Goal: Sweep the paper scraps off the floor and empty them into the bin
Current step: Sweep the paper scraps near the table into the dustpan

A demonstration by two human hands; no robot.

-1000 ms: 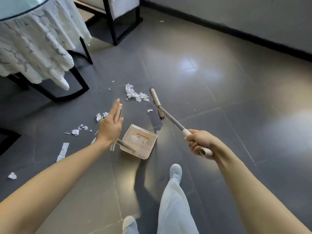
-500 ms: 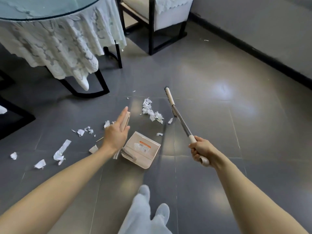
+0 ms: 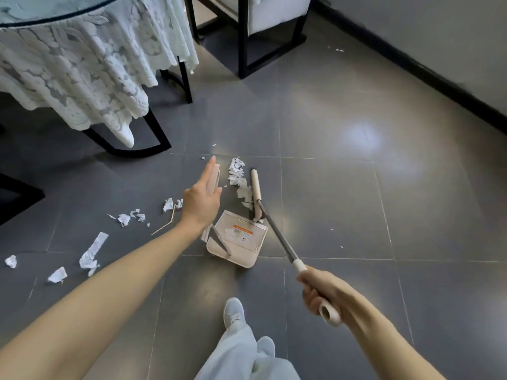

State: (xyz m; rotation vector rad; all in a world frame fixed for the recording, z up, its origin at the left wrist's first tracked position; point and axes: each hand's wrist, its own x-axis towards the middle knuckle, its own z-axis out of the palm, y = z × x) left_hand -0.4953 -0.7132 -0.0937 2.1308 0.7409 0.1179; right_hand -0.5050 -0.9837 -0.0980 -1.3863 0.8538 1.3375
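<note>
Right grip (image 3: 322,293) curls round the broom (image 3: 277,233); left grip (image 3: 201,200) holds the dustpan (image 3: 238,242) handle; scraps (image 3: 237,171) touch the broom head.

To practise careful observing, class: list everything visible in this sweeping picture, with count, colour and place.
dustpan: one, beige, on the floor at centre, long handle raised
broom: one, beige head, grey shaft, head on the floor just beyond the dustpan
paper scraps: many, white, piled left of the broom head, others scattered further left
thin stick: one, tan, on the floor left of the dustpan
table: one, glass top, white lace cloth, black legs, top left
chair: one, black frame, white seat, top centre
floor: grey tiles
shoes: two, pale, bottom centre
left hand: one, holding the dustpan's handle
right hand: one, gripping the broom's white grip
</note>
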